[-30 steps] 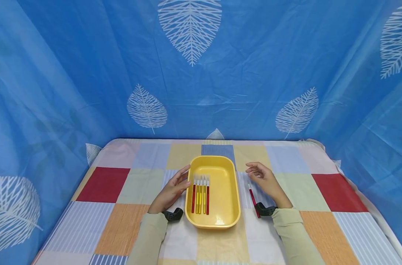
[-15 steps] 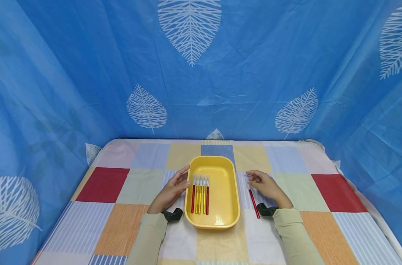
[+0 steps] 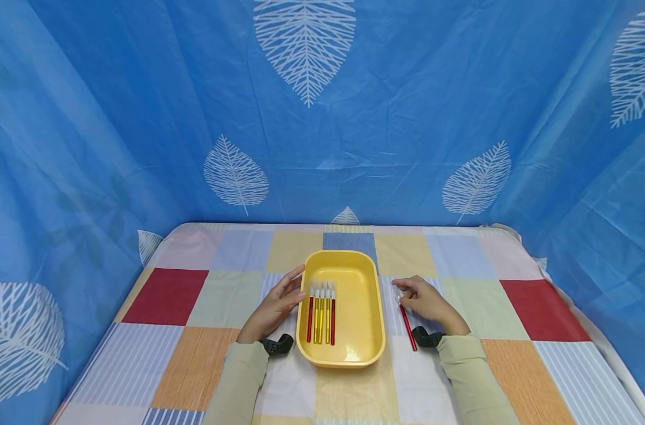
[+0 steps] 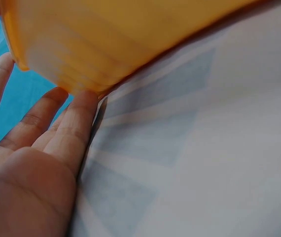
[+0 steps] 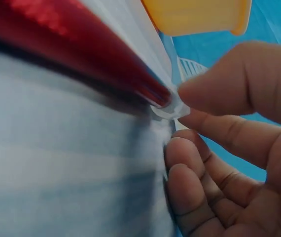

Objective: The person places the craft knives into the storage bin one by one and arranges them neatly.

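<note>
A yellow plastic tray point(image 3: 357, 319) stands mid-table. Inside, along its left half, several craft knives point(image 3: 321, 319) with red or yellow handles and clear caps lie side by side. My left hand point(image 3: 274, 304) rests against the tray's left side, fingers extended along the outer wall and thumb at the rim. Right of the tray a red craft knife point(image 3: 408, 327) lies on the cloth, its capped end pointing away. My right hand point(image 3: 426, 301) pinches that clear cap point(image 5: 172, 108) between thumb and index finger, the other fingers curled beneath in the right wrist view.
A patchwork cloth point(image 3: 195, 366) covers the table. Behind it and at both sides hangs a blue curtain point(image 3: 381, 118) with white leaf prints. Black wrist mounts point(image 3: 427, 336) sit at both sleeve cuffs.
My right hand has come down and slightly toward me onto the red craft knife's capped end, thumb and index finger closing there. The left hand and tray stay in place.
</note>
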### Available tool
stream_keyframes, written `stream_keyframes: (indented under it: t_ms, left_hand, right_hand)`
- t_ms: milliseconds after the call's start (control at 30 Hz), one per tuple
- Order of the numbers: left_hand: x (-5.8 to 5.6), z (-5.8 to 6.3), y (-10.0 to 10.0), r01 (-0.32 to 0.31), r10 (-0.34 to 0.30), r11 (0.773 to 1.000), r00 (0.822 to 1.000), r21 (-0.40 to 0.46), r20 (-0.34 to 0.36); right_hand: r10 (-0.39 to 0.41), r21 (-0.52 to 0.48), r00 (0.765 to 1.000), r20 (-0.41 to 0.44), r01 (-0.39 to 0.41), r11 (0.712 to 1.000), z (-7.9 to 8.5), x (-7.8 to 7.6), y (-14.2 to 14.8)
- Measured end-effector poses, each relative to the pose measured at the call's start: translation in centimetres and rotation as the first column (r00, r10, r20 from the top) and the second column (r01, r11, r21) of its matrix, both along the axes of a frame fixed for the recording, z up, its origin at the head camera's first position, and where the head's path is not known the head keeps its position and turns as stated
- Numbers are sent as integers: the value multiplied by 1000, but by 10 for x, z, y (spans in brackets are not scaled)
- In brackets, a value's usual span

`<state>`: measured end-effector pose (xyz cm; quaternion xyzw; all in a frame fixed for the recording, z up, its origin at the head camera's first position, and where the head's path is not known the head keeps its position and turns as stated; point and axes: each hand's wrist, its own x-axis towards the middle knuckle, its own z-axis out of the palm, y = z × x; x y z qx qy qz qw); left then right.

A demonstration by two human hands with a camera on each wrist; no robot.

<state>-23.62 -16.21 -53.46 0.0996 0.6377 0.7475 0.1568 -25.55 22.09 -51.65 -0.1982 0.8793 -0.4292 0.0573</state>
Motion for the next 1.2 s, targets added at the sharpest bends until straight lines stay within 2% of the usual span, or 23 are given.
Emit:
stream_keyframes:
  t_ms: [200,433,767,1200]
  left_hand:
    - [0,0,0,2,-2,1000,1000,4,-3]
    - [-1,0,0,1,-1,1000,1000,4,-3]
    - [-2,-2,0,4,-4,1000,1000,6,-4]
    - [-2,-2,0,2,-2,1000,1000,-4,-12]
  right_hand:
    - [-4,-6,1000,-2,4,1000,-1,1,0]
    - [-16,-22,999,45,17,1000,2,1,2]
    - [69,-184,991,113,-48,982,5,-2,12]
    - [100,-274,968,229,-34,961,17,0,14]
